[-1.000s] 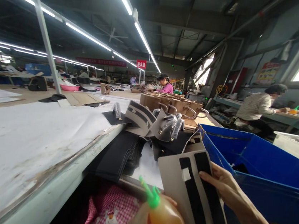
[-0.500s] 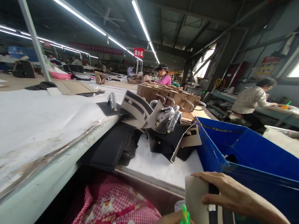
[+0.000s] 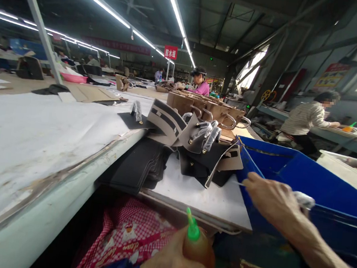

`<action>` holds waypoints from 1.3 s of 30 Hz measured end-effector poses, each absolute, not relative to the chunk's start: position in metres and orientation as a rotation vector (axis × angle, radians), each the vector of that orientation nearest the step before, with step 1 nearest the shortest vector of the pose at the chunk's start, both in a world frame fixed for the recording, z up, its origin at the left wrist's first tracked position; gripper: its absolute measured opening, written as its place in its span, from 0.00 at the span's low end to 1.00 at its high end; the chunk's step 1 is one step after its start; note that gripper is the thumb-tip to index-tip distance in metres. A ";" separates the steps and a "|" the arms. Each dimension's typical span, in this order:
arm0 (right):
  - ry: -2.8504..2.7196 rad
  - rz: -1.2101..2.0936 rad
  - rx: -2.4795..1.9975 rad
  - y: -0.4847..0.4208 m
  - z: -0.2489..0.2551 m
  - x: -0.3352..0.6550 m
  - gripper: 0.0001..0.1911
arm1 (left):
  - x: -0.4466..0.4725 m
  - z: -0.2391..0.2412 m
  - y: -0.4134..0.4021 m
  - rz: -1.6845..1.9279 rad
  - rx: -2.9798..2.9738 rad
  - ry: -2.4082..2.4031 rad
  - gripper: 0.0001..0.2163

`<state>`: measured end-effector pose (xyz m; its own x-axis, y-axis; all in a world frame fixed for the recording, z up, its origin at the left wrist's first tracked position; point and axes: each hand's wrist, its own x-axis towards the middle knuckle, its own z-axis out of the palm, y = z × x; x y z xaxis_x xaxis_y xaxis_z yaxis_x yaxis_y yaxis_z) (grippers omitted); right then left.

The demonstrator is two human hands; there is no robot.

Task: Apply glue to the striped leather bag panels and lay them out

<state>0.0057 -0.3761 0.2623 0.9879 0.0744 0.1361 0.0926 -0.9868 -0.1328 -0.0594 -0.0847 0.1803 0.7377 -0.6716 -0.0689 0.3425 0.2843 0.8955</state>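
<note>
My left hand (image 3: 168,265) is at the bottom centre, closed round an orange glue bottle (image 3: 198,249) with a green nozzle pointing up. My right hand (image 3: 269,198) reaches over the near rim of a blue bin (image 3: 293,175). Its fingers are pinched together, with a thin pale strip sticking out at the fingertips and a bit of white showing behind the knuckles; what it holds is too small to name. A pile of grey and black bag panels (image 3: 196,147) lies on a white board (image 3: 197,194) just left of the bin.
Stacked black pieces (image 3: 140,168) hang at the edge of the long white paper-covered table (image 3: 37,131). Tan handbags (image 3: 207,107) stand in a row behind. Red checked cloth (image 3: 124,242) lies below. One person (image 3: 200,85) works far off and another (image 3: 309,119) at the right bench.
The grey panel with black strips that my right hand held has left the view. My right hand has moved up over the blue bin's rim. The glue bottle now stands upright.
</note>
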 end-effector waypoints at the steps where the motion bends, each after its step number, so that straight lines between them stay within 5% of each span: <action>1: -0.138 -0.148 -3.069 -0.360 0.253 0.009 0.12 | -0.059 0.182 -0.083 -0.690 1.086 -0.344 0.28; 4: -0.196 0.058 -3.231 -0.319 0.224 0.016 0.16 | -0.055 0.179 -0.077 -0.650 1.051 -0.386 0.20; 13: -0.223 0.334 -3.320 -0.304 0.199 0.022 0.19 | -0.051 0.168 -0.069 -0.535 1.115 -0.192 0.29; 39: -0.438 0.556 -3.102 -0.301 0.233 0.052 0.09 | -0.049 0.168 -0.066 -0.530 1.112 -0.174 0.31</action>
